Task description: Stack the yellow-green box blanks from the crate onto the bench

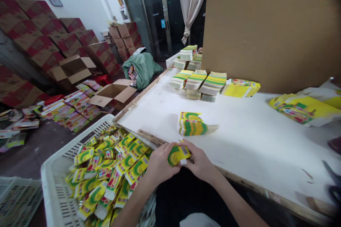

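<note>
Small yellow-green printed cardboard carton (175, 156) is btw both hands, approx 6 o'clock in view. Left hand (162, 163) & right hand (199, 161) both hold it, fingers curled in, barely open. Prob v light, thin card, dents easily, so imo pinch the edges gently. Fanned yellow-green flat card stack (192, 124) at 1 o'clock from it, white slotted plastic crate (49, 173) approx 8-9.

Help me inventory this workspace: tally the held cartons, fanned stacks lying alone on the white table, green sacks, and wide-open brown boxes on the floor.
Held yellow carton: 1
Fanned carton stack: 1
Green sack: 1
Wide-open brown boxes: 2
Total: 5
</note>
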Available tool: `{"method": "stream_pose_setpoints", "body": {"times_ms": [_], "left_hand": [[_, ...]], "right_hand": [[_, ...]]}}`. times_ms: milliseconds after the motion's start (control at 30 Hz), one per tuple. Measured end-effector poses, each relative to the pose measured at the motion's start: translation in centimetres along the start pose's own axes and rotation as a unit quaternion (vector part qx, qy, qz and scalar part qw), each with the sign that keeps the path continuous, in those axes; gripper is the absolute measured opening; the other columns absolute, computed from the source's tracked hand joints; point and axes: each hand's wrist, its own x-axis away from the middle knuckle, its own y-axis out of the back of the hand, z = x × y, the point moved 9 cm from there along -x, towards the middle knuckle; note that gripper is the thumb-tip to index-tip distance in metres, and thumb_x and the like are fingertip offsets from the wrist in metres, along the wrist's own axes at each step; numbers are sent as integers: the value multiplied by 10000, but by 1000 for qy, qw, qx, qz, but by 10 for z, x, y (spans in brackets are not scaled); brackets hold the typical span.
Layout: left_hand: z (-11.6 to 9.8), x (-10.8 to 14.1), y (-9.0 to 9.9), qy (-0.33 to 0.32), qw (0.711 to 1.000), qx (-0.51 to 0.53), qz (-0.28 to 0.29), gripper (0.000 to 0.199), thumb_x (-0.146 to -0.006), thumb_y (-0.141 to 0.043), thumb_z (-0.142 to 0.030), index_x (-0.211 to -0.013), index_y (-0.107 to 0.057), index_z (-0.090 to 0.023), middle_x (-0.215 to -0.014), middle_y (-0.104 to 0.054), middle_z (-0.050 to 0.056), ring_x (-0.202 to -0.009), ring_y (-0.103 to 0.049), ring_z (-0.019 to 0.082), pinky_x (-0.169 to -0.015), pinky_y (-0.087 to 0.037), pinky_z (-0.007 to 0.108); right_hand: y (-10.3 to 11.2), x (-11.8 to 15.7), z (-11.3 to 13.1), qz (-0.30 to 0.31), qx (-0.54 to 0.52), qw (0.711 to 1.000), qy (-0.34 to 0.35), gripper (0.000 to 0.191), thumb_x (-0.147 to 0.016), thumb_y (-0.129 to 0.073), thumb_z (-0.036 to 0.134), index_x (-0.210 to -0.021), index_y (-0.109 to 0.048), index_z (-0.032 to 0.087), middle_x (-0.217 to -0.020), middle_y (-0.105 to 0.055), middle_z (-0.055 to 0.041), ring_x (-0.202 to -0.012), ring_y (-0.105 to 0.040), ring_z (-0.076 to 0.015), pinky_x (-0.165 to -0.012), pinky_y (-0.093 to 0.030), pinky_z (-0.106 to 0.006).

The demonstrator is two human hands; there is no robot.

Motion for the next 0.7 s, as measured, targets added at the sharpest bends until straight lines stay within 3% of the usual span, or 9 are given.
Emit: {"method": "stream_pose_setpoints", "body": {"times_ms": [100,167,233,267,333,400,533,700], "left_hand": [[8,7,-1,17,1000,-15,16,606,-568,-622,-216,-1152,-460,-216,-1083,-583,69,-960,-558,240,-822,-442,340],[25,14,7,48,998,-37,24,558,-623,-614,-283,-1155,-455,-219,-1087,-585,69,-961,-559,236,-823,-438,344],[52,24,23,91,991,-92,27,525,-668,-596,-364,-1154,-457,-220,-1075,-593,74,-968,-553,248,-837,-421,370],[66,29,33,113,985,-132,26,540,-659,-608,-390,-1148,-466,-212,-1073,-594,82,-989,-539,265,-855,-404,392],[92,39,55,162,964,-209,-7,640,-623,-640,-422,-1182,-447,-178,-1144,-550,122,-1069,-480,313,-888,-366,445],[104,44,63,179,958,-221,-25,673,-642,-620,-445,-1215,-421,-153,-1185,-520,142,-1107,-449,320,-905,-351,457],[88,36,32,138,987,-74,37,502,-720,-550,-433,-1145,-504,-170,-1126,-585,99,-1067,-511,252,-912,-381,389],[51,15,2,106,989,88,58,406,-692,-603,-364,-1066,-576,-211,-1013,-650,60,-934,-589,209,-845,-443,331]], "right_hand": [[-11,1,-2,-11,-40,999,-14,640,-661,-600,125,-1250,-371,231,-1249,-482,-75,-1137,-464,-221,-968,-361,-380],[-8,-3,-3,3,-40,999,-7,765,-642,-654,192,-1313,-288,228,-1323,-410,-95,-1150,-455,-237,-948,-380,-385],[17,-12,-9,-27,7,1000,-9,770,-660,-656,239,-1327,-272,219,-1339,-393,-105,-1135,-473,-241,-920,-403,-382],[37,-18,-14,-67,61,996,-17,683,-695,-622,239,-1306,-319,212,-1299,-442,-99,-1123,-480,-236,-930,-391,-385],[82,-27,-29,-169,195,965,-55,467,-740,-547,196,-1198,-460,205,-1187,-538,-79,-1079,-502,-221,-924,-393,-370],[107,-37,-46,-206,231,947,-86,445,-738,-499,123,-1180,-474,173,-1146,-550,-108,-1066,-490,-248,-914,-378,-415],[114,-50,-71,-187,263,940,-109,414,-704,-415,2,-1059,-555,160,-988,-615,-93,-933,-542,-225,-836,-411,-377],[109,-51,-80,-165,279,938,-124,423,-693,-443,4,-1079,-525,159,-972,-595,-89,-856,-546,-197,-772,-420,-324]]}}
